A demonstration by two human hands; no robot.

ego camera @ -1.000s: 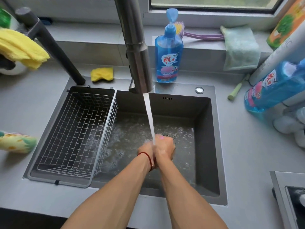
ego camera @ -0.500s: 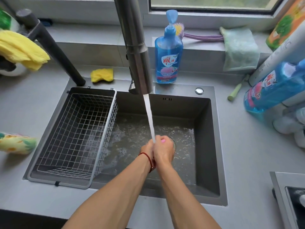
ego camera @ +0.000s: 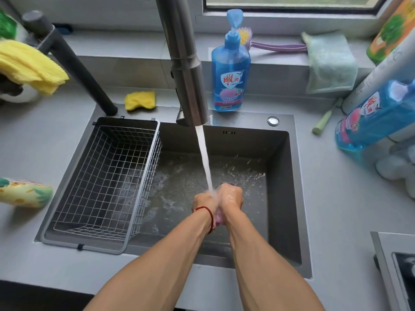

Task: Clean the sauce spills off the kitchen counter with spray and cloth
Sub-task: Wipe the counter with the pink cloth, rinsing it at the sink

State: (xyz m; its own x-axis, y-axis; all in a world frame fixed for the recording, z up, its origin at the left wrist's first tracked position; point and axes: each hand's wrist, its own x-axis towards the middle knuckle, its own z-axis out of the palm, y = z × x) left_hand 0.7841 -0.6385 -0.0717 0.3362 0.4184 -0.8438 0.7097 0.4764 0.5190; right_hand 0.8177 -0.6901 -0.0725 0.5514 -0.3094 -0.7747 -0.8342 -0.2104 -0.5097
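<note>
Over the sink (ego camera: 283, 198), you held both hands pressed together under one stream of water (ego camera: 205, 162) that ran from one steel faucet (ego camera: 188, 70). Your left hand (ego camera: 204, 202) and your right hand (ego camera: 231, 198) had their fingers curled around a small pink thing (ego camera: 218, 217), of which only a sliver showed between the wrists; whether it was the cloth could not be told. One red cord (ego camera: 207, 213) circled your left wrist. One wire basket (ego camera: 105, 182) sat in the left part of the sink. On the counter (ego camera: 336, 209) behind the sink stood one blue pump bottle (ego camera: 231, 66), upright, and one yellow sponge (ego camera: 140, 101) lay just left of it. A second blue bottle (ego camera: 377, 115) lay tilted at the right edge. On the sill (ego camera: 139, 44) lay one purple brush (ego camera: 269, 43) and one pale green cloth (ego camera: 329, 61), which hung over the edge. One yellow cloth (ego camera: 31, 66) hung at the far left. No spray bottle was identifiable with certainty.
</note>
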